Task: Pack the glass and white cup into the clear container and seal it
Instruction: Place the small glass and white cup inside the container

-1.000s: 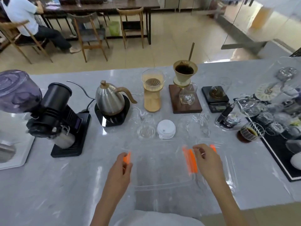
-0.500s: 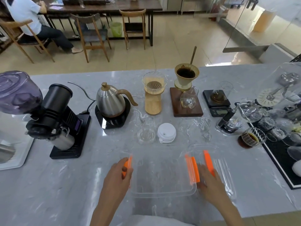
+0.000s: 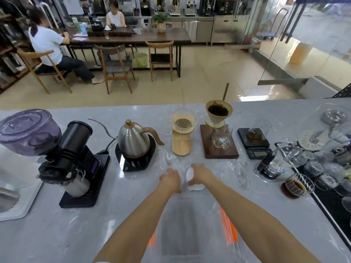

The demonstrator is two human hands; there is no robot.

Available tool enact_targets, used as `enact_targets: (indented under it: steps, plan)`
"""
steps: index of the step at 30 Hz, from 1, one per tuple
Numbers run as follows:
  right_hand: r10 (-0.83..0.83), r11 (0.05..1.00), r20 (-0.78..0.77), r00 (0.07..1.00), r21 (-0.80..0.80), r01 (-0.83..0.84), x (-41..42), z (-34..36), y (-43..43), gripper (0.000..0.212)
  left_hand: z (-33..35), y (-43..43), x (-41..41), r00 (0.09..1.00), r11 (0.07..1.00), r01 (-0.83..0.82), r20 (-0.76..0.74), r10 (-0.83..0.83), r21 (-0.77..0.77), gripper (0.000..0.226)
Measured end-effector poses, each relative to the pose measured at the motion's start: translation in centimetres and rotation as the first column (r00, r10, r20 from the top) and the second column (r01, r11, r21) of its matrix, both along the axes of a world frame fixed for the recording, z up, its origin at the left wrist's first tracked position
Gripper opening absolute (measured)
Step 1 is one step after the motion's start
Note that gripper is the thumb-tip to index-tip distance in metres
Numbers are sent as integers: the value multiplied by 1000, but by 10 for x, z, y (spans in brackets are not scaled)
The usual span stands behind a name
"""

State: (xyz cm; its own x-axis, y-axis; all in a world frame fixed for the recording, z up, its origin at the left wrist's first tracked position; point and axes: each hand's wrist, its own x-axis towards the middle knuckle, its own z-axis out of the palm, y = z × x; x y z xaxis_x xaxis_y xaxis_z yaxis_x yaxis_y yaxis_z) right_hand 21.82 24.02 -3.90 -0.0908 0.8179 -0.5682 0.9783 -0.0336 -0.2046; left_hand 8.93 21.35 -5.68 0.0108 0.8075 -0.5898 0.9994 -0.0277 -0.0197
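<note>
The clear container (image 3: 190,221) with orange clips lies open on the grey counter between my forearms, near the front edge. Its clear lid (image 3: 236,245) lies just right of it, mostly under my right arm. Both arms reach over the container to the far side. My right hand (image 3: 201,175) wraps the white cup (image 3: 194,186) from the right. My left hand (image 3: 170,180) curls over the small glass (image 3: 182,180), which is almost wholly hidden by the fingers. The two hands sit side by side, a few centimetres apart.
Behind the hands stand a steel kettle on a black base (image 3: 135,149), a wooden dripper stand (image 3: 181,137) and a pour-over on a dark board (image 3: 218,141). A black grinder (image 3: 76,154) is at left. A scale (image 3: 253,143) and several glasses (image 3: 296,185) crowd the right.
Both hands left the container's orange clips and reached forward over it to the glass and the white cup. The camera tilted up, showing more of the room.
</note>
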Motion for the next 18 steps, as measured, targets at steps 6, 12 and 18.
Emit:
enact_targets:
  steps: [6,12,18]
  plan:
    - [2,1000,-4,1000,28,-2,1,-19,6,97,-24,5,1,999,998,-24,-39,26,56,65]
    - [-2,1000,-57,998,29,4,11,-17,16,92,-22,19,-17,991,991,8,134,-27,136,72]
    - [-496,829,-742,452,-251,499,86,25,-36,57,20,-14,-79,378,755,-653,840,389,-56,56]
